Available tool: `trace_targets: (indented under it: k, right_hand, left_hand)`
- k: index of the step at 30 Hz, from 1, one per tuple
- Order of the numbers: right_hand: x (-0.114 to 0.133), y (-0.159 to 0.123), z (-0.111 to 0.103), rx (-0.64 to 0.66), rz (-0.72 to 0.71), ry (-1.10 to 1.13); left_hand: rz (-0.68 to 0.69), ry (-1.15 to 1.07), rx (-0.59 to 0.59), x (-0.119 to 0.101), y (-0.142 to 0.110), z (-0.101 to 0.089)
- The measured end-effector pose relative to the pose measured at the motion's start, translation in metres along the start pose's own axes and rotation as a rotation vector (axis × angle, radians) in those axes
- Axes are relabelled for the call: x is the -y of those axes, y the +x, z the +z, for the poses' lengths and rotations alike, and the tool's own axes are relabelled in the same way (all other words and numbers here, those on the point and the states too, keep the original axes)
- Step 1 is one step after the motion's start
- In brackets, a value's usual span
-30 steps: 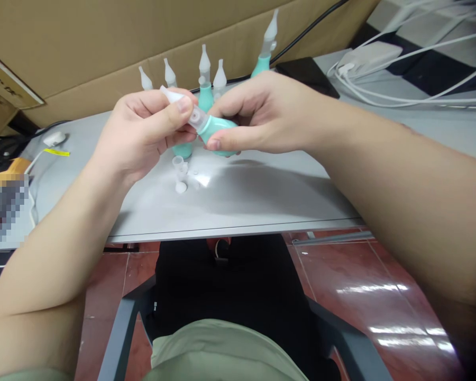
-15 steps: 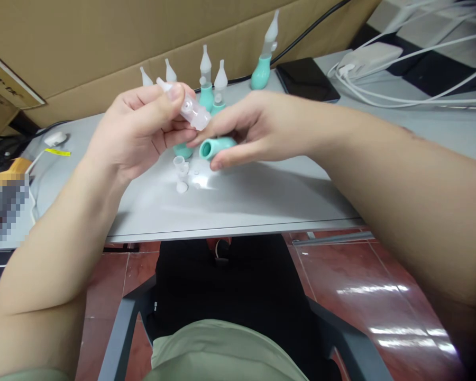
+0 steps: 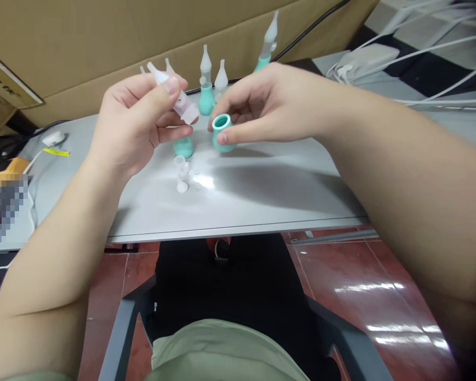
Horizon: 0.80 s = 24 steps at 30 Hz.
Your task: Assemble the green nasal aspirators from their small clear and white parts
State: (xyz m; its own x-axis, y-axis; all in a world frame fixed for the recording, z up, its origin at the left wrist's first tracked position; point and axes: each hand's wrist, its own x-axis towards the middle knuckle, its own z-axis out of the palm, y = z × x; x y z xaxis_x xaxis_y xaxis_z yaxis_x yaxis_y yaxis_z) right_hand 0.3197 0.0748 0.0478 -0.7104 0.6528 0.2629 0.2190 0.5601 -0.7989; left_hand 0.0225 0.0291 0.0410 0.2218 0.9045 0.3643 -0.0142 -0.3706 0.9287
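Above the desk [image 3: 257,211], grips a white-tipped clear tube [image 3: 186,110] in the left hand [image 3: 137,119] and a teal bulb [image 3: 225,147], mouth upward, in the right hand [image 3: 269,108], near but apart.

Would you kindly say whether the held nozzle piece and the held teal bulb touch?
Apart: the head view shows a gap between the nozzle piece in the left hand and the teal bulb in the right hand.

Your grey desk [image 3: 150,214] carries white-tipped teal bulbs [image 3: 207,100] standing toward its far edge, small clear parts [image 3: 182,173] nearer your edge, a white device [image 3: 53,138] by the far left corner, and a white box [image 3: 376,54] along the far edge's right.
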Motion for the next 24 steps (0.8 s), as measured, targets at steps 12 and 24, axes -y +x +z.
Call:
trace_targets:
  k: [12,24]
  right_hand:
    - [-0.012,0.007,-0.009,-0.158,-0.028,-0.431]
    - [-0.003,0.002,-0.002,-0.193,-0.071,-0.415]
  left_hand:
    - [0.067,0.033,-0.017,0.011,-0.004,0.014]
    - [-0.012,0.220,0.083,0.003,-0.008,0.013]
